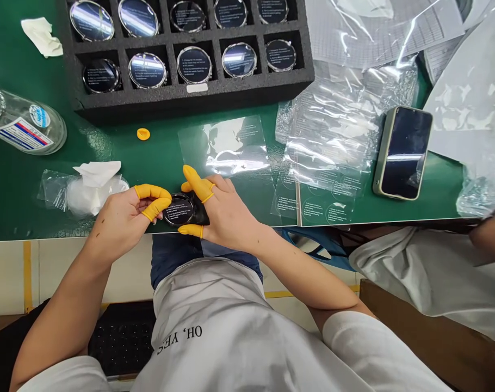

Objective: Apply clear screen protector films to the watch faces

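A small round black disc with a printed label sits between both hands at the near edge of the green table. My right hand wraps around it from the right, yellow finger cots on thumb and fingers, index finger raised. My left hand pinches at the disc's left rim with cot-covered thumb and forefinger. Beyond the hands lies a clear film sheet.
A black foam tray of similar round discs stands at the back. A glass bottle lies left, with white wipes near it. A loose yellow finger cot, clear label sheets and a phone lie to the right. Another person's sleeve is at right.
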Demonstrator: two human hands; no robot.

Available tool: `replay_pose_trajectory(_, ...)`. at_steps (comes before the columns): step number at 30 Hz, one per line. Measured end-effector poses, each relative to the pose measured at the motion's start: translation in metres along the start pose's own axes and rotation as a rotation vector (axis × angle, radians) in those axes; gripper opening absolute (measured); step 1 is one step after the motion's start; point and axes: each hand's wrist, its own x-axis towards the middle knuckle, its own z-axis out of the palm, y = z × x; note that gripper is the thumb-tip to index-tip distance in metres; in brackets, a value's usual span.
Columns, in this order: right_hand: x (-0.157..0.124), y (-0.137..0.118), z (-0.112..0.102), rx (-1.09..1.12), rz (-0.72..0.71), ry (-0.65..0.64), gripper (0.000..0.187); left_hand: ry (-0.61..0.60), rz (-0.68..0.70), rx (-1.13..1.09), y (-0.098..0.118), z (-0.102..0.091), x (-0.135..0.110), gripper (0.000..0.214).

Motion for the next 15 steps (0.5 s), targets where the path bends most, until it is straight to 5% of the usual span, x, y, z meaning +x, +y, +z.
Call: replay_pose_trajectory(15, -0.0005, 0.0005, 0.0019, 0.002, -0.005, 0.008, 0.093, 0.008, -0.005, 0.054, 0.0007, 0.0008, -0.0002, 0.036)
